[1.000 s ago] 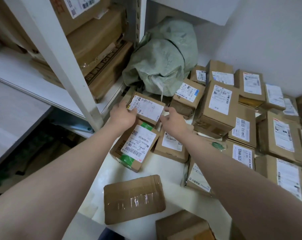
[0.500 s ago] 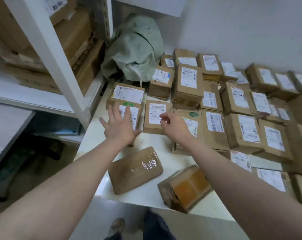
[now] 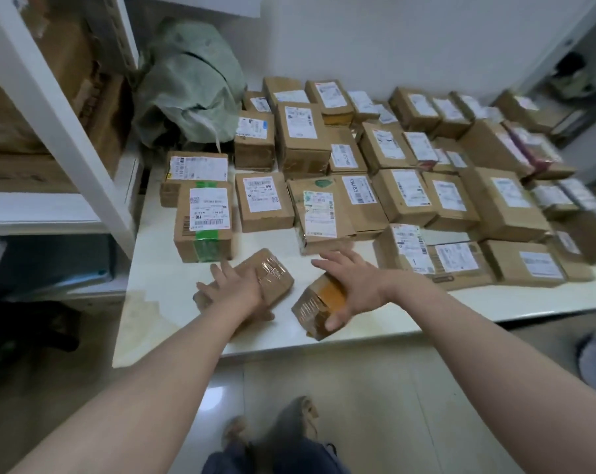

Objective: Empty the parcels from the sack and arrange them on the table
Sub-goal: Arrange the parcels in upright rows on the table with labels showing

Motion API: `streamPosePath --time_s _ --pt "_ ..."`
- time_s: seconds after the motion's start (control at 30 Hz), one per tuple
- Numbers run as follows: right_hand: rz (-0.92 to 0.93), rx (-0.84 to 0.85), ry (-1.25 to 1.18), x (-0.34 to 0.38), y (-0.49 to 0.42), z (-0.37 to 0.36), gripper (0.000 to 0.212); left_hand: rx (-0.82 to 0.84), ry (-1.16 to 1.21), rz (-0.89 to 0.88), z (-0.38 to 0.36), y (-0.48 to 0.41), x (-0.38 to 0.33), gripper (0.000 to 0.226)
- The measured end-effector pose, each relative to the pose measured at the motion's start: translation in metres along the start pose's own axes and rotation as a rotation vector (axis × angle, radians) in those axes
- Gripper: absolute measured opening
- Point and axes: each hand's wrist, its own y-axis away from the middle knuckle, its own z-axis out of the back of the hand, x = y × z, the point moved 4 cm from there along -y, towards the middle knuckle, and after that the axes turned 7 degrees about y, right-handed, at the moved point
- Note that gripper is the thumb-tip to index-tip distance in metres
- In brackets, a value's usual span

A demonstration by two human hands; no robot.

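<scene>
Head view, looking down over two bare forearms onto a white table [image 3: 159,289] that fills the middle of the frame; the left hand [image 3: 236,290] lies palm down on a flat parcel [image 3: 274,271] wrapped in clear tape, low in the centre, its grip open, fingers straight and spread across the cardboard; just right of it the right hand [image 3: 356,290] covers an orange-patched parcel [image 3: 319,301] set at an angle to the table's front edge, fingers straight and fanned beyond its far end, thumb laid against its near side, so this grip is open too, not closed round the box; the two parcels sit close to the front edge, a narrow strip of table between them; behind them, from the centre to the right edge, labelled parcels [image 3: 402,196] lie in close rows, most touching their neighbours, white labels up; furthest left in the front row is a green-taped parcel [image 3: 204,222], just beyond the left hand; the sack [image 3: 190,83], pale green and slumped, sits at the table's far left corner against the wall [image 3: 392,39], upper left of centre; a white shelving rack [image 3: 57,107] holding cartons stands at the left edge; tiled floor [image 3: 375,388] and the person's shoes [image 3: 236,434] show at the bottom; the far right is blurred.
</scene>
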Motion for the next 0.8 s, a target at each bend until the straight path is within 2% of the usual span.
streamPosePath --time_s 0.1,0.17,0.23,0.3,0.37,0.4,0.47,0.5,0.63,0.7,0.8 --pt "-0.085 0.069 0.172 -0.010 0.003 -0.015 0.137 -0.014 -0.053 0.023 -0.016 -0.009 0.014 0.125" --pt "-0.100 -0.049 0.198 -0.011 -0.002 -0.016 0.133 -0.087 -0.051 0.003 -0.021 -0.008 0.016 0.119" --pt "-0.141 -0.215 0.106 -0.018 -0.008 -0.015 0.119 -0.144 0.033 -0.055 -0.019 -0.012 0.016 0.111" --pt "-0.228 -0.260 -0.203 -0.040 -0.012 -0.020 0.111 -0.093 0.276 -0.081 -0.015 -0.016 0.016 0.099" --pt "-0.294 -0.239 -0.608 -0.065 -0.012 -0.028 0.105 0.024 0.731 -0.001 -0.010 -0.019 0.016 0.076" --pt "-0.317 -0.219 -0.734 -0.074 -0.009 -0.032 0.096 0.069 0.952 0.047 -0.008 -0.016 0.014 0.056" --pt "-0.360 -0.196 -0.817 -0.086 -0.003 -0.038 0.073 0.114 1.224 0.128 -0.005 -0.009 0.010 0.018" --pt "-0.377 -0.197 -0.840 -0.090 -0.001 -0.040 0.066 0.108 1.277 0.150 -0.005 -0.008 0.009 0.015" --pt "-0.416 -0.219 -0.959 -0.094 0.001 -0.047 0.059 0.025 1.309 0.208 -0.014 -0.012 0.004 0.025" --pt "-0.431 -0.253 -1.005 -0.093 -0.003 -0.049 0.049 -0.082 1.205 0.255 -0.018 -0.015 0.004 0.035" --pt "-0.428 -0.281 -1.028 -0.092 -0.011 -0.051 0.048 -0.156 1.101 0.247 -0.027 -0.016 0.003 0.057"
